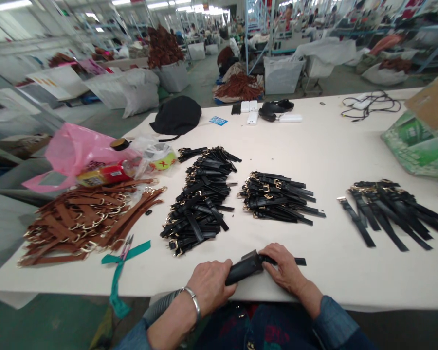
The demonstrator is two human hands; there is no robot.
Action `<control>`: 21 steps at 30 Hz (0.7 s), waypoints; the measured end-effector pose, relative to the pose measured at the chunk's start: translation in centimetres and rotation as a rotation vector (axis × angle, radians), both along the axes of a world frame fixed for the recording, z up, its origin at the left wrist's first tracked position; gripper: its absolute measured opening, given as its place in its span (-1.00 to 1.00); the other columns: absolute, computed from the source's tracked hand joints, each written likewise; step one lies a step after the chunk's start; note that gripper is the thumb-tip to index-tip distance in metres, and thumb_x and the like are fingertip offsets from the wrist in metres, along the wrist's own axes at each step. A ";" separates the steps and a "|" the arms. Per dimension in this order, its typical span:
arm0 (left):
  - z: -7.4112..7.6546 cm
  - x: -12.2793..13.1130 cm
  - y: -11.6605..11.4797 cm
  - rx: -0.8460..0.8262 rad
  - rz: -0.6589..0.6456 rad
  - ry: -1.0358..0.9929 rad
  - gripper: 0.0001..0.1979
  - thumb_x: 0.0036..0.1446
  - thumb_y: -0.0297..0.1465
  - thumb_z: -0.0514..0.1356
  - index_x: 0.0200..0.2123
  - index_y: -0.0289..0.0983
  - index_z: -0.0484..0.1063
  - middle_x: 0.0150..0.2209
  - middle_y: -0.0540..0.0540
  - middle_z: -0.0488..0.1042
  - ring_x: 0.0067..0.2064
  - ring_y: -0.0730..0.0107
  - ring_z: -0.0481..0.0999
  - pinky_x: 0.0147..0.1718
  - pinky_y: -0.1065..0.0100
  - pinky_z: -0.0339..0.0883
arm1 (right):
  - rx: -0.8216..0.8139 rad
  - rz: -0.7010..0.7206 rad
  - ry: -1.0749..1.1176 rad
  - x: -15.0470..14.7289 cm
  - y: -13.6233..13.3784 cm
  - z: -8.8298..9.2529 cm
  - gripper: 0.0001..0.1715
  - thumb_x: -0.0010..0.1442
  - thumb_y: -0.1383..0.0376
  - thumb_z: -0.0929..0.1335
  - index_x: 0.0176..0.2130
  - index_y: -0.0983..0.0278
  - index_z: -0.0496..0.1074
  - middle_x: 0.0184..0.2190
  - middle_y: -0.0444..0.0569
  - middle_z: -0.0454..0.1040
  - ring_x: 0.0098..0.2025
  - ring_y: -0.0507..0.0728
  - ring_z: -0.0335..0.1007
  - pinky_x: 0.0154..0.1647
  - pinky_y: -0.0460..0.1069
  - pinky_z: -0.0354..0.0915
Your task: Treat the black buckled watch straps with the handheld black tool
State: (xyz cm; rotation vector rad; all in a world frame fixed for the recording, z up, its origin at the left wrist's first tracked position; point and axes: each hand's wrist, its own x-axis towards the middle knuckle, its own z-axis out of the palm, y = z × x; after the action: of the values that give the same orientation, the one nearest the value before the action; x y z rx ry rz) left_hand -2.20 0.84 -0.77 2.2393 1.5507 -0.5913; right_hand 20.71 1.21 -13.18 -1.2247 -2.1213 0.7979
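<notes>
My left hand [212,279] is closed around a thick black hose nozzle [244,268] at the table's near edge. A grey ribbed hose [163,305] runs below my left wrist, seemingly joined to the nozzle. At the nozzle's mouth, my right hand [285,268] grips a black strap [300,261], whose flat tail sticks out to the right beyond the fingers. The strap's other end is hidden by the nozzle and my fingers. Beyond my hands lie a long heap of black buckled straps [200,199], a smaller pile [279,194] and a spread-out pile [390,206] at right.
Brown straps with metal rings [80,218] cover the left side, near scissors [126,247] tied with green cloth [118,282]. Behind them sits a pink plastic bag [80,150]. A black cap [177,114], cables [370,104] and a green carton [416,136] stand farther back.
</notes>
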 end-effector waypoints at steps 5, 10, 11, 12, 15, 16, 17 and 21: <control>-0.2 -0.1 -0.1 -0.042 0.014 -0.002 -0.72 0.01 -0.18 -0.03 -0.25 -0.17 0.29 -0.36 -0.11 0.50 -0.29 0.15 0.48 -0.34 0.22 0.30 | 0.035 -0.063 0.056 -0.1 0.2 -0.8 -0.75 0.09 0.34 0.28 -0.18 0.17 0.42 -0.15 0.03 0.35 -0.10 0.16 0.26 -0.11 0.09 0.26; 0.3 0.0 -0.3 -0.056 0.003 0.026 -0.72 0.01 -0.20 -0.03 -0.24 -0.18 0.28 -0.35 -0.11 0.49 -0.28 0.18 0.47 -0.32 0.24 0.28 | 0.049 -0.066 0.087 -0.2 0.3 -1.2 -0.78 0.08 0.36 0.29 -0.23 0.19 0.44 -0.18 0.03 0.37 -0.11 0.17 0.28 -0.12 0.10 0.28; 0.4 0.1 -0.2 -0.062 0.003 0.032 -0.72 0.00 -0.20 -0.02 -0.25 -0.18 0.29 -0.34 -0.11 0.49 -0.27 0.18 0.47 -0.32 0.24 0.28 | 0.044 -0.069 0.091 -0.2 0.2 -1.2 -0.78 0.07 0.36 0.29 -0.23 0.20 0.44 -0.18 0.04 0.38 -0.11 0.17 0.28 -0.12 0.10 0.28; 0.5 0.2 0.0 -0.066 0.004 0.034 -0.72 0.00 -0.20 -0.02 -0.25 -0.18 0.29 -0.33 -0.11 0.48 -0.26 0.18 0.47 -0.31 0.25 0.27 | 0.038 -0.073 0.096 -0.2 0.2 -1.1 -0.78 0.07 0.37 0.29 -0.24 0.20 0.44 -0.18 0.04 0.38 -0.11 0.17 0.28 -0.12 0.10 0.28; 0.6 0.5 0.5 -0.064 -0.002 0.025 -0.73 0.00 -0.21 -0.02 -0.24 -0.18 0.29 -0.33 -0.11 0.49 -0.27 0.19 0.47 -0.31 0.25 0.27 | 0.017 -0.087 0.108 -0.3 0.2 -1.0 -0.76 0.06 0.40 0.29 -0.24 0.21 0.43 -0.19 0.03 0.38 -0.13 0.16 0.29 -0.12 0.10 0.28; 0.6 0.6 0.6 -0.061 -0.001 0.022 -0.73 0.00 -0.21 -0.03 -0.24 -0.18 0.29 -0.33 -0.11 0.49 -0.27 0.18 0.47 -0.32 0.24 0.27 | 0.016 -0.092 0.111 -0.3 0.2 -0.9 -0.76 0.06 0.40 0.29 -0.24 0.21 0.43 -0.19 0.03 0.38 -0.13 0.16 0.29 -0.13 0.10 0.28; 0.5 0.6 0.8 -0.061 0.003 0.020 -0.73 0.00 -0.21 -0.03 -0.25 -0.18 0.29 -0.34 -0.12 0.49 -0.27 0.18 0.47 -0.32 0.24 0.27 | 0.017 -0.096 0.114 -0.3 0.2 -0.9 -0.76 0.06 0.40 0.29 -0.24 0.21 0.43 -0.20 0.03 0.39 -0.13 0.16 0.29 -0.13 0.10 0.29; 0.5 0.1 1.0 -0.095 0.037 0.006 -0.73 0.00 -0.20 -0.02 -0.26 -0.17 0.30 -0.34 -0.11 0.49 -0.27 0.18 0.47 -0.33 0.25 0.27 | 0.022 -0.093 0.112 -0.4 0.3 -0.9 -0.77 0.06 0.40 0.28 -0.24 0.21 0.43 -0.22 0.02 0.40 -0.15 0.16 0.30 -0.14 0.11 0.28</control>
State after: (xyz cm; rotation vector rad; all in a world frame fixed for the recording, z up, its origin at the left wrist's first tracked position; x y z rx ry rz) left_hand -2.05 1.84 -0.29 2.1367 1.5302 -0.6477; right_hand 20.31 1.46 -14.11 -1.2290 -1.9640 0.7816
